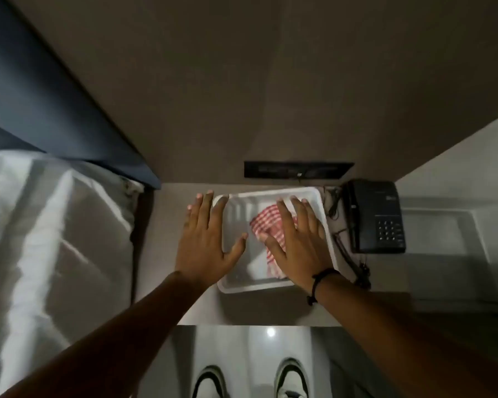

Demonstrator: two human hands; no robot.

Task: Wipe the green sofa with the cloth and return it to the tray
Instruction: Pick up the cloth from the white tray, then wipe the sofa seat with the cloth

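Two bare hands lie spread, palms down, over a bedside top. Largest item: a bed (49, 225) with smooth white linen, creased in long folds, well to the left of the left fingers; a dark blue padded headboard (41, 96) rises behind it. The top (259, 308) is flat, matte and grey-beige, with a straight front edge. On it sits the tray (270, 193), a white rectangular piece with rounded corners, a raised rim and shallow ribs moulded into its floor. The left hand (206, 239) has its fingers wide and flat, holding nothing; its fingertips pass the tray's far-left corner and its thumb reaches over the tray floor. The right hand (299, 239) is likewise wide and flat, resting above the cloth (263, 222); whether it presses the cloth cannot be told. A black cord band circles the right wrist. The cloth, red-and-white checked woven fabric, lies crumpled inside the tray, under and just left of the right fingers. A black plastic phone (374, 214) with a keypad stands just right of the right fingers, its cable lying tangled beside the tray. Two white shoes with dark trim show on a glossy floor below.
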